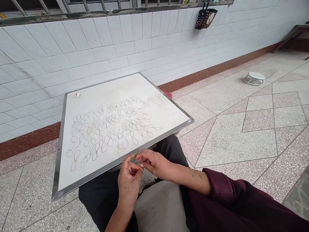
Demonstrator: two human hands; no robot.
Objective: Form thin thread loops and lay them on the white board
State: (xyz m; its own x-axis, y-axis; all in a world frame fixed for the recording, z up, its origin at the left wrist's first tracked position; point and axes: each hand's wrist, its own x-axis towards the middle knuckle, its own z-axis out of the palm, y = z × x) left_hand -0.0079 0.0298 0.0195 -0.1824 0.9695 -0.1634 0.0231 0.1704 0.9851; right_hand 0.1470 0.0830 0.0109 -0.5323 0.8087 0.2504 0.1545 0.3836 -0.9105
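Observation:
My left hand (130, 178) is closed in a pinch, thumb against fingers, over my lap just below the table's near edge. Close beside it, my right hand (155, 164) is also pinching, and the fingertips of both hands meet. Whatever lies between them is too thin and too hidden to name. Ahead is a white tabletop (166, 119) with a grey metal rim. Thin dark wire-like loops (106, 120), many twisted into figure-eights, lie in rough rows across it. A few straighter looped strands (158, 98) rest toward the right corner.
A small white and red item (78, 95) sits at the table's far left. The table stands near a tiled wall (101, 58). A dark basket (205, 18) hangs from the ledge above. A low white-seated chair (254, 77) stands on the floor at right.

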